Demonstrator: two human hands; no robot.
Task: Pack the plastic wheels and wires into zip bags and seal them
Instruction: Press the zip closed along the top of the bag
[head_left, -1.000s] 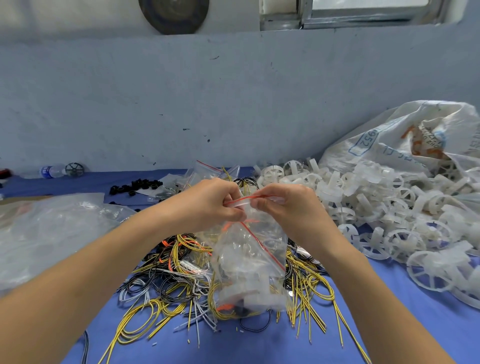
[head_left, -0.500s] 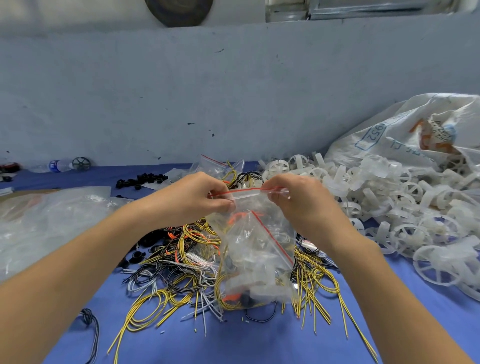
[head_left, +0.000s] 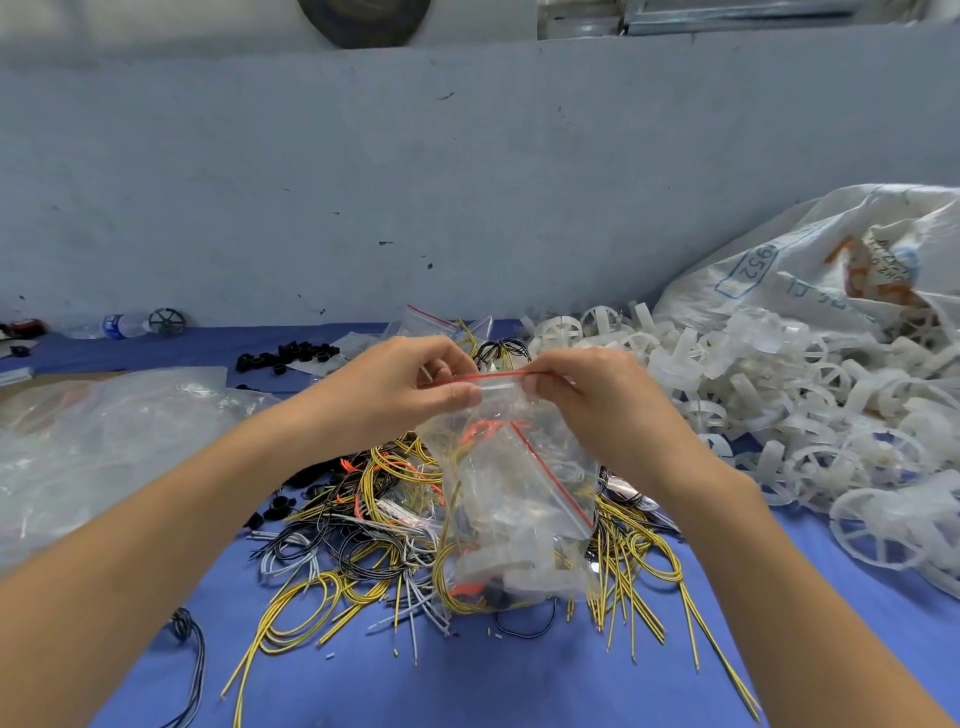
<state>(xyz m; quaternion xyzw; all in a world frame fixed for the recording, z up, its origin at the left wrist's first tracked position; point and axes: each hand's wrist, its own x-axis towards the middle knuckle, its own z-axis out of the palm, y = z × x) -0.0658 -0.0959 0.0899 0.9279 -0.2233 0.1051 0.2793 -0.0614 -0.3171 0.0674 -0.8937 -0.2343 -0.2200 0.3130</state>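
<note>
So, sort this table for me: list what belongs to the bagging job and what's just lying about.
Job: zip bag pinched at its red strip by left hand and right hand; loose wires; white plastic wheels; spare zip bags.
Lying about: water bottle; black wheel; black rings; clear plastic sheet.

Clear zip bag (head_left: 514, 499) with a red seal stripe; orange, yellow and black showing through. Wires (head_left: 363, 551) yellow, black, white and grey, a few striped black and white. Wheels (head_left: 810, 415) milky translucent white. Counter (head_left: 519, 686) blue. Sack (head_left: 810, 260) white with blue print and orange patches. Wall (head_left: 467, 182) pale grey-blue, dark-flecked.
</note>
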